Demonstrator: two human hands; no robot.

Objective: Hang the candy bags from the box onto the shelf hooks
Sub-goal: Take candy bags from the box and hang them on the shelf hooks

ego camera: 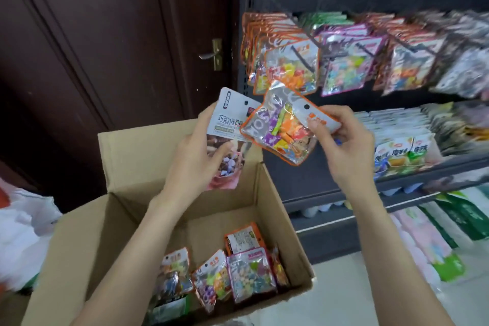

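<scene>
Candy bags: two held up above the open cardboard box (127, 156), more lying in the box, many already on the shelf hooks (304, 57).

Left hand (195, 156) grips a white-and-pink bag (227, 124) by its left edge, thumb across the front; bag roughly upright, printed with Chinese text, hang hole near its top.

Right hand (341, 137) pinches an orange-edged bag (283, 127) at its white header, near the hang hole. Bag is tilted, header toward the right, clear window showing mixed coloured sweets. Its lower left corner overlaps the front of the white-and-pink bag. It sits just below the front bag of the orange-edged row (288, 66) at the left end of the hook rail; not on a hook.

Box contents: several small bags (248, 275) standing or leaning along the near right wall, one orange pack (243, 238) behind them.

Shelf: further rows of hung bags to the right, purple-edged (346, 63) next to the orange row; far right blurred. Lower shelf (397, 180) carries flat packs (402, 151).

Left of the shelf: dark wooden door (92, 47) with brass handle (214, 54). White plastic bag (23, 233) at the left edge of view.
</scene>
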